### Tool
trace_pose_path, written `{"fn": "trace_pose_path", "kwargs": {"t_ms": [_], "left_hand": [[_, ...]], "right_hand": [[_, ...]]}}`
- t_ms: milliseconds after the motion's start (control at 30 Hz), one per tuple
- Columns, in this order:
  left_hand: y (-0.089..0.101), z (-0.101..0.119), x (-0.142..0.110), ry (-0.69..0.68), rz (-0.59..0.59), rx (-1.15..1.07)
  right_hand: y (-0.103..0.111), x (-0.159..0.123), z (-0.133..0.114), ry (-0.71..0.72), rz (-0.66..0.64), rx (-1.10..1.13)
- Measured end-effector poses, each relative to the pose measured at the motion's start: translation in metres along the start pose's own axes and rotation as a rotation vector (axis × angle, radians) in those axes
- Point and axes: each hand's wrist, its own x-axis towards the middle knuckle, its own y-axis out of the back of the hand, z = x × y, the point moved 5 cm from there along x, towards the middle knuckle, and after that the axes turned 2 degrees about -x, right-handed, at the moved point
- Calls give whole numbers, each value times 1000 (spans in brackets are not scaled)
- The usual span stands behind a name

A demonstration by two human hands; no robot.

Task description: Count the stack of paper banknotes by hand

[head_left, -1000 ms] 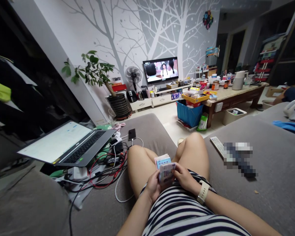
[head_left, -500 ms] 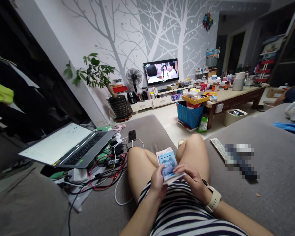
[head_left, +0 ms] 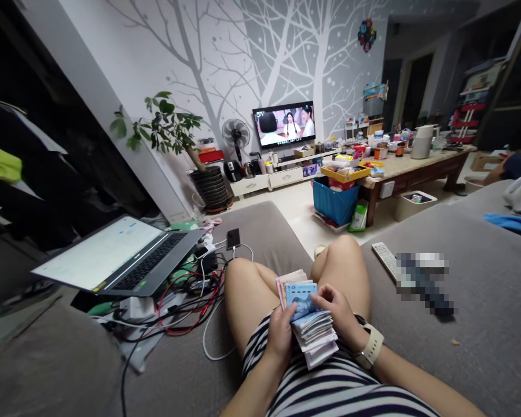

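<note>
Big trees (head_left: 319, 75) are painted on the gray and white wall (head_left: 223, 35). A long table (head_left: 397, 168) stands on the shiny, pale floor (head_left: 299, 211). The wide couch (head_left: 490, 284) is gray.

Left hand (head_left: 280, 333) gripped money (head_left: 316, 336) by its left side, blue note (head_left: 301, 291) uppermost at money's far end. Right hand (head_left: 339, 313) pinched blue note at money's right side. Left of money stood open laptop (head_left: 167, 266), tangled cables (head_left: 204, 284) between. Phone (head_left: 233, 238) lay beyond money, leftward. White remote (head_left: 384, 258) lay right of money. Far beyond money, television (head_left: 283, 124) glowed.
</note>
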Motion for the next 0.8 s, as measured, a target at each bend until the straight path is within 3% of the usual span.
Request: {"fn": "trace_pose_path", "kwargs": {"t_ms": [200, 467, 800], "left_hand": [[1, -3, 1, 25, -45, 1], [10, -3, 7, -12, 80, -64], [8, 2, 5, -15, 104, -41]], "right_hand": [[-2, 0, 1, -2, 10, -3], [-5, -6, -9, 67, 28, -18], [-8, -9, -16, 95, -13, 22]]}}
